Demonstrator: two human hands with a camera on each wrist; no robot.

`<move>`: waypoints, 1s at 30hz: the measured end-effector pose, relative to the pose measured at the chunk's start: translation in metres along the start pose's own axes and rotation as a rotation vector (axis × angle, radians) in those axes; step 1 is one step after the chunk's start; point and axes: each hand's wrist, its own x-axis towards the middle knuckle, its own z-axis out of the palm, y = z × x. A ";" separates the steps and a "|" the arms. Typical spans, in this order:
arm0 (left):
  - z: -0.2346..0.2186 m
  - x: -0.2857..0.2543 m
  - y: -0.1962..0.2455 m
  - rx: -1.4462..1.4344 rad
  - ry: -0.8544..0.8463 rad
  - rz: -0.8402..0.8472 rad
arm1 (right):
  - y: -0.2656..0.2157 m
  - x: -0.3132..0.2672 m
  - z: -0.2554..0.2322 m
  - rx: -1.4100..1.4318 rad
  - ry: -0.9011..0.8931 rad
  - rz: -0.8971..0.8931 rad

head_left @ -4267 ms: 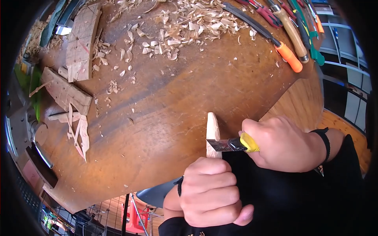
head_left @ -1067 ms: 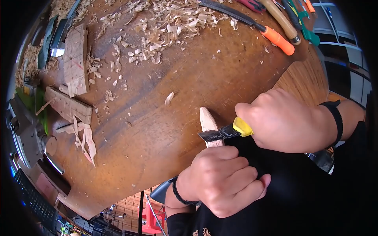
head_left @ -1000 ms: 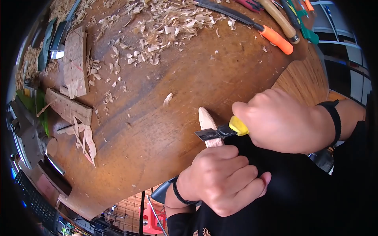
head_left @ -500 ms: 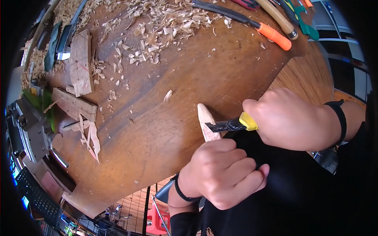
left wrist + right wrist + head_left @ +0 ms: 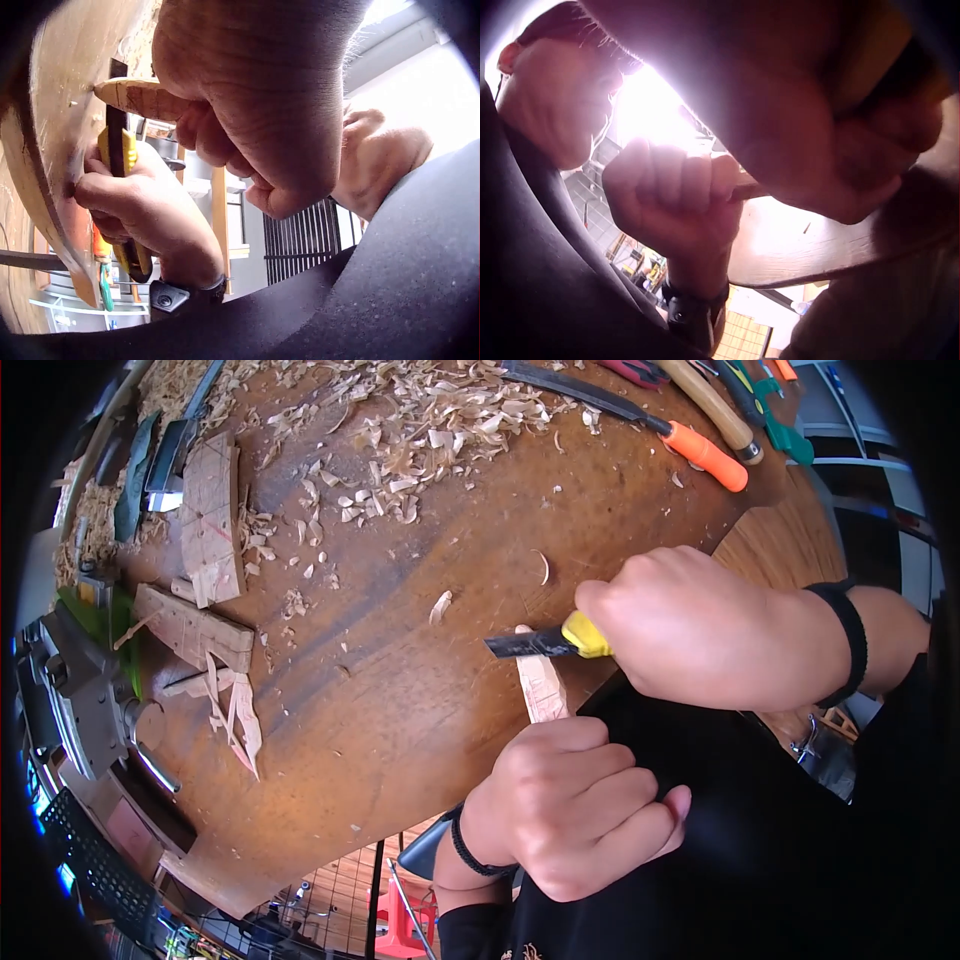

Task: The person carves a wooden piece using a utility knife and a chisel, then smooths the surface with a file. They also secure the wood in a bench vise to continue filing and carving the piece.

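My left hand [image 5: 575,805] grips a pale, whittled stick of wood [image 5: 543,690] whose tapered end points away over the table. My right hand [image 5: 705,625] holds a yellow-and-black utility knife [image 5: 585,635] in a fist. The dark blade [image 5: 520,645] lies across the stick near its tip. In the left wrist view the knife [image 5: 116,142] crosses just behind the stick's pointed end [image 5: 120,94]. The stick's lower part is hidden inside my left fist. In the right wrist view my left hand [image 5: 679,187] shows curled round the stick, with my right hand dark in front.
Wood shavings [image 5: 440,440] cover the back of the brown table [image 5: 400,690]. A curved blade with an orange handle [image 5: 705,457] and a wooden-handled tool [image 5: 715,410] lie at the back right. Wood offcuts [image 5: 210,520] and thin split pieces [image 5: 235,720] lie at the left.
The knife has moved from the middle of the stick out toward its tip, blade now across the end. A new curled shaving lies on the table beyond. My left hand keeps its grip.
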 end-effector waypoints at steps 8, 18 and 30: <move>0.003 -0.003 -0.002 -0.003 0.035 0.025 | -0.011 -0.023 -0.011 0.143 -0.156 0.108; 0.001 -0.005 -0.002 -0.030 0.056 0.016 | -0.010 -0.009 -0.003 0.140 -0.095 0.091; 0.010 -0.001 0.010 0.188 -0.021 -0.079 | -0.003 -0.026 0.010 0.131 -0.018 0.077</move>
